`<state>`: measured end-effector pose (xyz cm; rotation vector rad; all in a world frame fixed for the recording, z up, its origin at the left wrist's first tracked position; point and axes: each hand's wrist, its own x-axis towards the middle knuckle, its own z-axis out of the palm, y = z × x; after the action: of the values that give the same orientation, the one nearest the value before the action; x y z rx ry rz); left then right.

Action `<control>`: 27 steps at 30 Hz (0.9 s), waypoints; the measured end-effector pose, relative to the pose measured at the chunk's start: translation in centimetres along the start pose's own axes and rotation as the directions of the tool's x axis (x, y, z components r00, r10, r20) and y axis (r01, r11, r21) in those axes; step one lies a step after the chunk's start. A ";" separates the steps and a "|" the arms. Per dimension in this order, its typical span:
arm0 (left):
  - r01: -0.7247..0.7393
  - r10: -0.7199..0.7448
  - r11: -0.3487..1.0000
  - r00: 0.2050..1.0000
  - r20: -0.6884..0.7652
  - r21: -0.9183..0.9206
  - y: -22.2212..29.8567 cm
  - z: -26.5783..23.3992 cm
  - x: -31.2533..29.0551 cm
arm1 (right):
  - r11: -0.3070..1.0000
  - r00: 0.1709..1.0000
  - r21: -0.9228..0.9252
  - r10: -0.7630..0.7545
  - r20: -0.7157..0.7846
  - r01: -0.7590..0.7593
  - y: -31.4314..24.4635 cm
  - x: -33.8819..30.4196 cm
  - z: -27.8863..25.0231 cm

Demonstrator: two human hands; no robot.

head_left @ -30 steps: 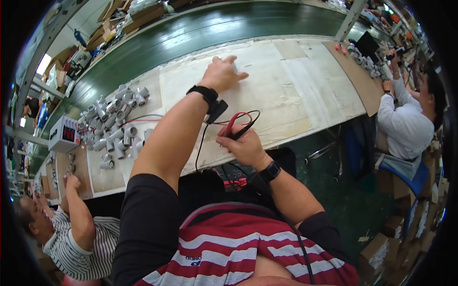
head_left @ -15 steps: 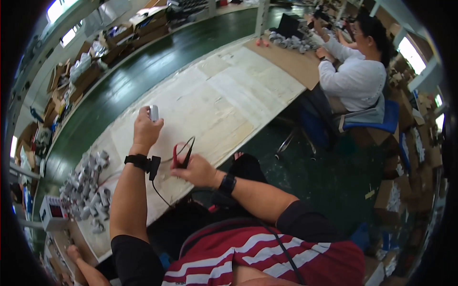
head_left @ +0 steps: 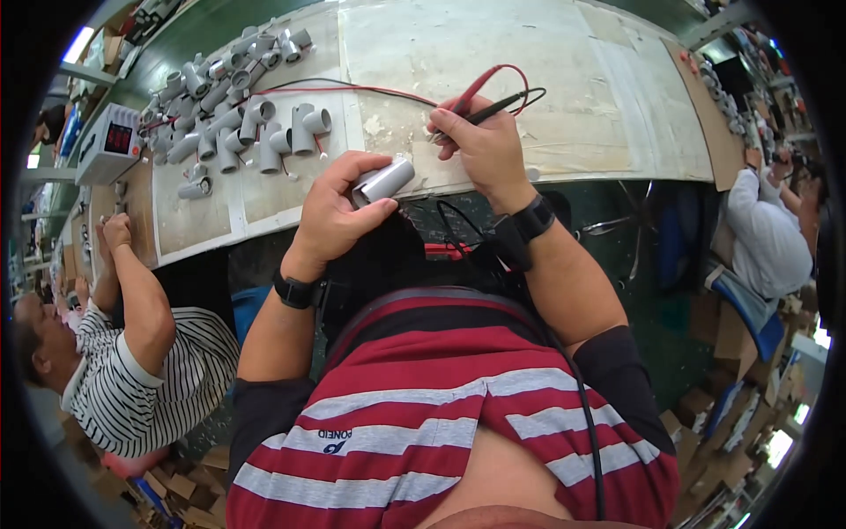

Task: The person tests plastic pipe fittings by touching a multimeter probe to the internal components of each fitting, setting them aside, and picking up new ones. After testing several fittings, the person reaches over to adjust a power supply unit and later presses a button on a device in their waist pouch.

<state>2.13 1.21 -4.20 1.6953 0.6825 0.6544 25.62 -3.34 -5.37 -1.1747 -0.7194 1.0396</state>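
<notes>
My left hand is closed round a short, smooth grey cylindrical part, tilted at the table's front edge. Its underside and lower end are partly hidden by my fingers. To the right, my right hand pinches a pair of test probes, one red and one black, together. The probe tips point left toward the grey part, with a gap between. Red and black leads run from the probes leftward across the table.
Several grey T-shaped tube parts, some with short wires, lie heaped on the pale worktable. A white meter box with a red display stands at the left. One person sits left, another right.
The view has swung left, bringing the heap and meter box further in. My left hand has come back to the table's edge with the grey part, closer to the probes in my right hand.
</notes>
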 end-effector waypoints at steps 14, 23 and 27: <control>-0.155 0.150 0.985 0.987 0.061 0.075 -0.7 -0.2 0.1 | 0.957 0.993 -0.290 0.064 0.099 -0.033 0.7 0.0 3.0; -0.168 0.163 0.983 0.983 0.082 0.069 -0.8 -0.5 0.3 | 0.944 0.991 -0.328 0.063 0.116 -0.021 1.1 0.2 3.3; -0.171 0.165 0.983 0.982 0.089 0.060 -1.0 -0.5 0.4 | 0.944 0.991 -0.331 0.057 0.122 -0.014 1.0 0.2 3.5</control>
<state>1.90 2.00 -5.04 1.8466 0.5103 0.6804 22.33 -1.77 -5.40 -1.4193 -1.0070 1.0593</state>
